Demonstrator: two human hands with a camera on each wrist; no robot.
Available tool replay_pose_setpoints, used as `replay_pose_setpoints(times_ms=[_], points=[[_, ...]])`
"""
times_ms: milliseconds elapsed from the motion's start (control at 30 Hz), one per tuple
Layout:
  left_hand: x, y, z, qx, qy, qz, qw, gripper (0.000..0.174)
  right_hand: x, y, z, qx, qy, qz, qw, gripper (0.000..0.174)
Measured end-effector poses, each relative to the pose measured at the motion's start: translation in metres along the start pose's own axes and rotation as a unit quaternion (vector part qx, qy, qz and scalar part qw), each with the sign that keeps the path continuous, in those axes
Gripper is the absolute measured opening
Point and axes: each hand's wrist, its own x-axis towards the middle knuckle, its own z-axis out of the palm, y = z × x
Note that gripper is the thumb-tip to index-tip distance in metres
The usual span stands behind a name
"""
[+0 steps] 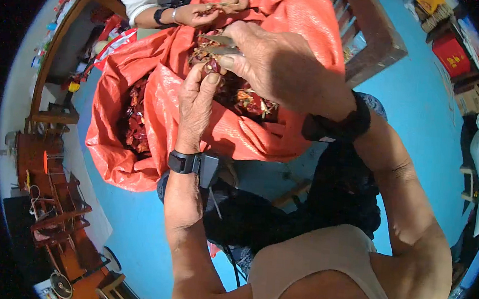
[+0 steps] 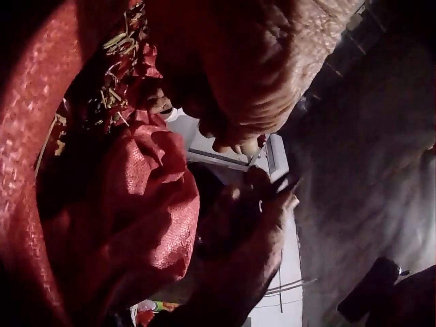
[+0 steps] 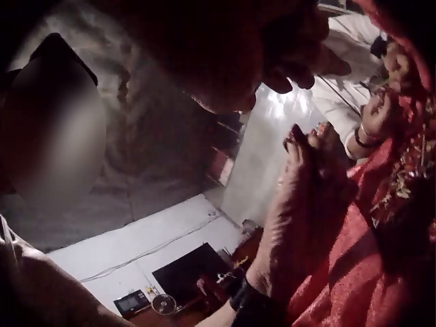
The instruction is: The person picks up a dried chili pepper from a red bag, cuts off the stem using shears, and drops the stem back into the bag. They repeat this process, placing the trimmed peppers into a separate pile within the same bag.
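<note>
Red pepper [image 1: 212, 67]: pinched by thumb and fingertips of left hand [image 1: 194, 103], held up over red sacking [image 1: 251, 139].
Left hand: narrowed on the pepper; black strap [image 1: 183, 162] worn at wrist.
Right hand [image 1: 283, 67]: closed around scissors [image 1: 223, 50]; handles hidden by the hand, blades parted, pointed across just above the pepper.
Red sacking: bunched around two openings; dried peppers [image 1: 137, 124] seen inside, pale stems mixed in.
Second person's hands [image 1: 198, 15]: seen at far side of sacking, thin stem held.
Blue floor [image 1: 426, 106]: partly covered by sacking.
</note>
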Motion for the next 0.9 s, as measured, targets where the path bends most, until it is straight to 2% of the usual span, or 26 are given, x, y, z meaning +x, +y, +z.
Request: replay_pose_setpoints(times_ms=[67,133,167,300,467,567,900], points=[[0.000,0.002,-0.003,-0.003,0.017,-0.008,1.000,0.024,-0.002,0.005,0.020,-0.001,-0.020,-0.001,1.000,0.032],[-0.002,0.013,-0.005,0.062,0.012,0.013,0.998,0.023,-0.010,0.010,0.036,0.055,0.022,-0.004,0.998,0.031],[-0.003,0.017,-0.007,0.086,0.013,-0.020,0.996,0.021,-0.013,0.010,0.040,0.058,-0.008,0.044,0.997,0.031],[-0.003,0.013,-0.004,0.089,0.006,0.005,0.996,0.021,-0.017,0.010,0.039,0.092,-0.002,0.064,0.994,0.031],[-0.003,0.008,-0.004,0.140,-0.005,0.026,0.990,0.020,-0.024,0.017,0.048,0.063,-0.012,-0.014,0.998,0.031],[-0.004,0.004,0.001,0.089,0.008,0.034,0.995,0.019,-0.024,0.018,0.050,0.064,-0.022,-0.012,0.998,0.031],[-0.008,0.005,-0.004,0.092,-0.037,-0.010,0.995,0.020,-0.025,0.022,0.056,0.051,-0.023,-0.020,0.998,0.031]])
